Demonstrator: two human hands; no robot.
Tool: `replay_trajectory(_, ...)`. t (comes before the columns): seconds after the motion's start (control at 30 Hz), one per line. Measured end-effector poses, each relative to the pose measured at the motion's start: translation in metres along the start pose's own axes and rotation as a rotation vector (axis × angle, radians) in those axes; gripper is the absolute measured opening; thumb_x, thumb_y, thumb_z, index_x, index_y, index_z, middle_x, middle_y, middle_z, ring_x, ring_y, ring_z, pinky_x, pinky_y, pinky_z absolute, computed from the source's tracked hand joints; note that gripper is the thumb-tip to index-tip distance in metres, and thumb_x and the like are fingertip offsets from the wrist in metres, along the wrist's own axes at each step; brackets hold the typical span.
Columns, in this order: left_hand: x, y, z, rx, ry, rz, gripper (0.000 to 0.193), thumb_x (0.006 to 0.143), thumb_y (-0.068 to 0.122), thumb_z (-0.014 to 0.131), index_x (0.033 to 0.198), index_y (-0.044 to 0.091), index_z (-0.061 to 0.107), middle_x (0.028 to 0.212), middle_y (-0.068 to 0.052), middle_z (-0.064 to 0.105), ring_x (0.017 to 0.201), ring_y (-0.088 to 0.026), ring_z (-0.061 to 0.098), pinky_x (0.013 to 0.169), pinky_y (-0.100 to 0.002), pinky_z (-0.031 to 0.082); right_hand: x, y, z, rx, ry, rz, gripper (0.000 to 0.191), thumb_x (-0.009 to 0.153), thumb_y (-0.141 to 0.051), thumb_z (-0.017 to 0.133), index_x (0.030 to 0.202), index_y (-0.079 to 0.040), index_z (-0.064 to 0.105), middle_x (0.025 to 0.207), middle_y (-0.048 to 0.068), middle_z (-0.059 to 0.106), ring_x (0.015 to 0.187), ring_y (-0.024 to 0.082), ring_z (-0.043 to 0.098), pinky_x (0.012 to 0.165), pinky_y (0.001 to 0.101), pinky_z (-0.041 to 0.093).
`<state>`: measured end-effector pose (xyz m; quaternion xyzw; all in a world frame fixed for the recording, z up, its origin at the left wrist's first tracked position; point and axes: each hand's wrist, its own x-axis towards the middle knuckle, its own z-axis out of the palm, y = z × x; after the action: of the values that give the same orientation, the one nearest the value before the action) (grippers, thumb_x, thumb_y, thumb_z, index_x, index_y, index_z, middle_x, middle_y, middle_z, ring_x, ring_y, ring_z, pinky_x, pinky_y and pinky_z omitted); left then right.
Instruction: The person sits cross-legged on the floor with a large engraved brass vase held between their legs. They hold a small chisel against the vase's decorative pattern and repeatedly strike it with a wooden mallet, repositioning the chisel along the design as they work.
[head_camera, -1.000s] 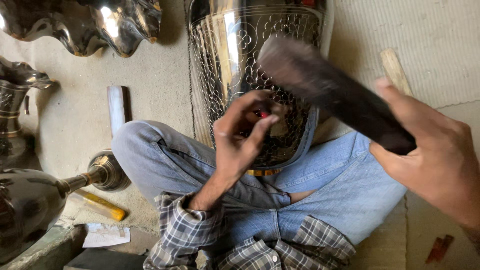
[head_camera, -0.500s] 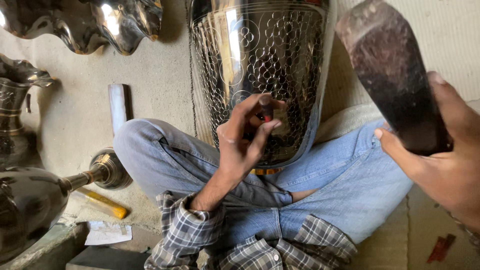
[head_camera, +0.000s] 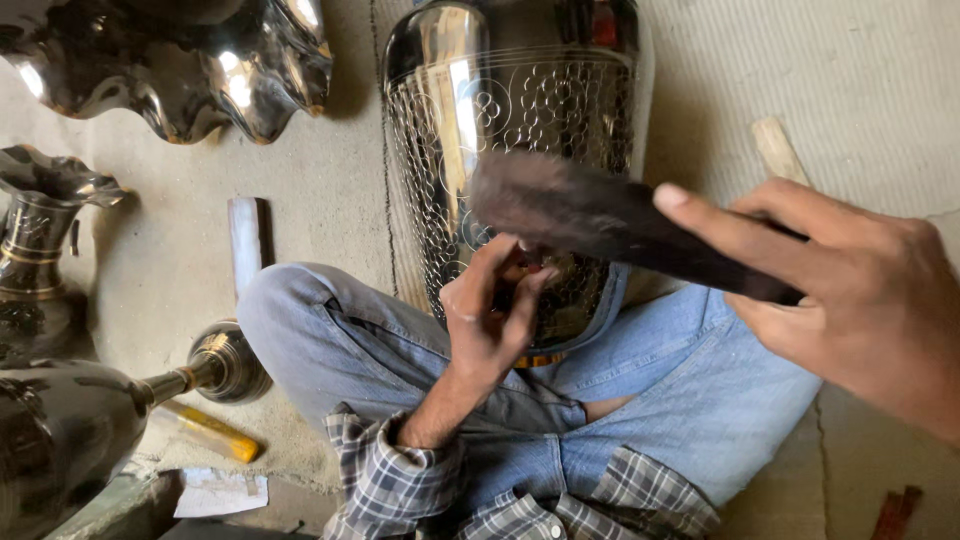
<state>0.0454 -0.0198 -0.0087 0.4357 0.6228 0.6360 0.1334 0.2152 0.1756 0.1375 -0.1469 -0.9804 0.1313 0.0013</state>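
Across the lap, far end on the floor, lies the engraved metal vase (head_camera: 520, 150), floor bare to its right. Left hand (head_camera: 490, 310) pinches a small punch against its near wall. Right hand (head_camera: 850, 290) grips a dark mallet (head_camera: 590, 215) just above the pinching fingers (head_camera: 520, 290).

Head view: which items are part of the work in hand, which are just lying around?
In use:
- engraved metal vase on the lap
- small punch pinched by the left hand
- dark mallet in the right hand

Lying about:
- fluted bowl
- ewer
- yellow-handled tool
- wooden stick
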Motion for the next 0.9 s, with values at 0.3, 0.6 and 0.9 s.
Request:
replay_trajectory(0.3, -0.005, 0.004, 0.011, 0.015, 0.110, -0.055, 0.031, 0.097, -0.008, 0.071, 0.124, -0.002, 0.059, 0.097, -0.011, 0.078, 0.087, -0.016, 0.079, 0.076, -0.025, 0.061, 0.002, 0.011, -0.005, -0.308, -0.178, -0.086, 0.092, 0.074, -0.007, 0.078, 0.155, -0.038, 0.045, 0.080, -0.002, 0.061, 0.058, 0.010, 0.059, 0.054, 0.0257, 0.056)
replay_trajectory(0.6, 0.000, -0.014, 0.005, 0.090, -0.077, -0.011, 0.042, 0.098, -0.003, 0.067, 0.139, 0.004, 0.060, 0.113, -0.011, 0.078, 0.096, -0.017, 0.081, 0.078, -0.028, 0.069, -0.010, 0.026, 0.010, -0.223, -0.280, 0.165, 0.094, 0.080, -0.012, 0.081, 0.160, -0.038, 0.039, 0.074, -0.003, 0.057, 0.062, 0.009, 0.057, 0.059, 0.0241, 0.056)
replay_trajectory(0.9, 0.014, -0.032, -0.002, 0.108, -0.341, 0.123, 0.054, 0.099, 0.001, 0.070, 0.148, 0.019, 0.056, 0.117, -0.005, 0.079, 0.077, -0.008, 0.075, 0.062, -0.023, 0.062, -0.051, 0.028, 0.036, 0.051, -0.034, 0.262, 0.086, 0.073, -0.004, 0.079, 0.153, -0.017, 0.050, 0.093, 0.010, 0.069, 0.071, 0.018, 0.068, 0.064, 0.0308, 0.057)
